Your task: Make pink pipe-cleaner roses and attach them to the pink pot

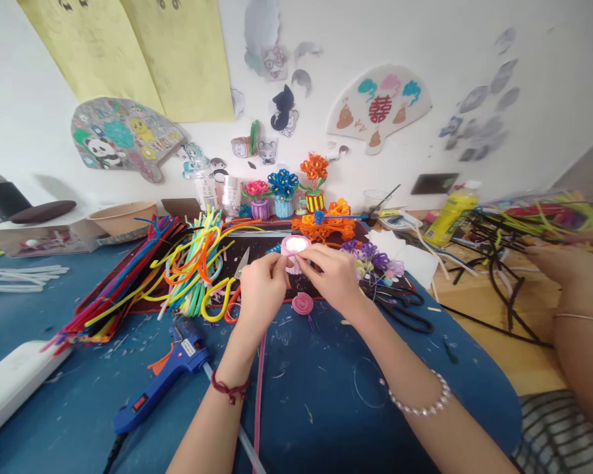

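Observation:
A small pink and white pot [296, 246] with a white filling is held up over the middle of the blue table [296, 408]. My left hand [265, 286] pinches at its left side, fingers closed. From the right, my right hand [330, 273] holds the pot's front with thumb and fingertips. A long pink strip [259, 401] hangs below my left hand toward the front edge. Just under the hands lies a pink coil [302, 303]. Left of my left wrist rests a blue glue gun [170, 378] with a clear glue stick.
Bundles of coloured pipe cleaners [143, 270] and yellow-handled scissors [222, 296] lie left. Behind stand finished flower pots [283, 207]; orange flowers [331, 224] lie near. Purple flowers [368, 257] and black wires sit right. Another person's hand [568, 263] is at far right.

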A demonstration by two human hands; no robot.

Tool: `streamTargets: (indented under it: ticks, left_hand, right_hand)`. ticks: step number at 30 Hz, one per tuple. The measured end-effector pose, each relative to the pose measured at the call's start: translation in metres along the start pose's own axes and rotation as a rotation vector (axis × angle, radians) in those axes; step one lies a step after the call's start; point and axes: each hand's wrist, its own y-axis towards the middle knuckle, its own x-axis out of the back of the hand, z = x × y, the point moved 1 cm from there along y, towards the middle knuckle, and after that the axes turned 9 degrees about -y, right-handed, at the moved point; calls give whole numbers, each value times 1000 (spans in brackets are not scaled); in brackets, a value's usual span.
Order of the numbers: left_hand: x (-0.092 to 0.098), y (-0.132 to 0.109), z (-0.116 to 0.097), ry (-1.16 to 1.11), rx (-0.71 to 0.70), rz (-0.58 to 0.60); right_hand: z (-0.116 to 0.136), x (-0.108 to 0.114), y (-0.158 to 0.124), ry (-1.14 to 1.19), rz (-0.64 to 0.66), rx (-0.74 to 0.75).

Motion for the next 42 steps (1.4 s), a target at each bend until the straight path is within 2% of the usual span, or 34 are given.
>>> streamTargets:
  ticks: [9, 21, 30, 35, 42]
  left_hand:
    - [1, -1, 2, 38, 33, -32]
    - [-3, -2, 1, 72, 11, -14]
    - [-1, -2, -1, 35, 21, -5]
    - [7, -2, -1, -1, 15, -20]
    - [6, -3, -1, -5, -11, -17]
  right_hand:
    - [1, -2, 0, -38, -12, 18]
    - [1, -3, -1, -113, -3, 8]
    - [3, 0, -1, -73, 15, -33]
    - [1, 8, 3, 34, -10, -74]
    - [2, 12, 4, 23, -17, -30]
